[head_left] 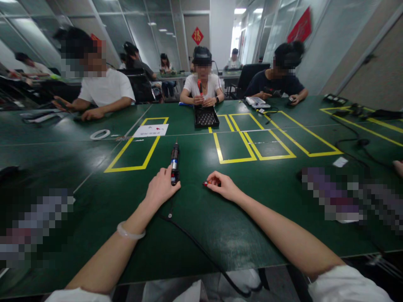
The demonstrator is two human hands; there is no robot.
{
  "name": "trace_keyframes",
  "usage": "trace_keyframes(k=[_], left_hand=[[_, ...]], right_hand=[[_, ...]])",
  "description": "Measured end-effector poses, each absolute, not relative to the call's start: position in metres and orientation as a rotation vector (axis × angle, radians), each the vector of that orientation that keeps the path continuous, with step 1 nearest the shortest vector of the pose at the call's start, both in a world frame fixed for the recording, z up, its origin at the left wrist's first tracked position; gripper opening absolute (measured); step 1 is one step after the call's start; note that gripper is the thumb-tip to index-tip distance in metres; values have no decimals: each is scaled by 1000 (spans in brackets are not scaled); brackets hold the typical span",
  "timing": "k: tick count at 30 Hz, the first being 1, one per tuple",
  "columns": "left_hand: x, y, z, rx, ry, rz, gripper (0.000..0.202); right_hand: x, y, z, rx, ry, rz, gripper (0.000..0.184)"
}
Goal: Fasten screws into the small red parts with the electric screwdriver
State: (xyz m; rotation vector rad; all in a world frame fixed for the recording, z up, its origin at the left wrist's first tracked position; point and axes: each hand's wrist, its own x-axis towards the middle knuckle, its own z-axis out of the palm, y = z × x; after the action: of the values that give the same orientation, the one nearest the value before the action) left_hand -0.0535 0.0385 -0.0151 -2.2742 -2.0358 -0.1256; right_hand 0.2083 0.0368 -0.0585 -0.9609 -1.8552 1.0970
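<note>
My left hand [162, 188] rests on the green table [189, 226], fingers curled against the near end of a black corded tool [174, 163] with a blue and silver band, which lies pointing away from me. My right hand [222, 186] lies a little to the right, fingers pinched on a small red object [205, 183] that touches the tabletop. A pale bangle [130, 233] sits on my left wrist. The tool's black cable [201, 251] runs back toward me over the table's near edge.
Yellow tape rectangles [255, 138] mark the table ahead. A black tray [206, 116], a white paper [151, 130] and a white ring [100, 134] lie farther off. Three people sit across the table, others behind them. Cables [352, 147] trail at the right.
</note>
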Motion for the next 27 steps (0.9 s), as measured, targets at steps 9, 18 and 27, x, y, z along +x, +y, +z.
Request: trace_keyframes(k=[9, 18, 27], left_hand=[[6, 10, -22, -2638, -1679, -351, 66], [11, 9, -24, -2684, -1650, -400, 65], [15, 5, -22, -2579, -1649, -291, 62]], right_hand=[[210, 36, -59, -926, -1904, 995, 13], [204, 35, -59, -899, -2077, 794, 6], [204, 35, -59, -874, -2162, 665, 11]])
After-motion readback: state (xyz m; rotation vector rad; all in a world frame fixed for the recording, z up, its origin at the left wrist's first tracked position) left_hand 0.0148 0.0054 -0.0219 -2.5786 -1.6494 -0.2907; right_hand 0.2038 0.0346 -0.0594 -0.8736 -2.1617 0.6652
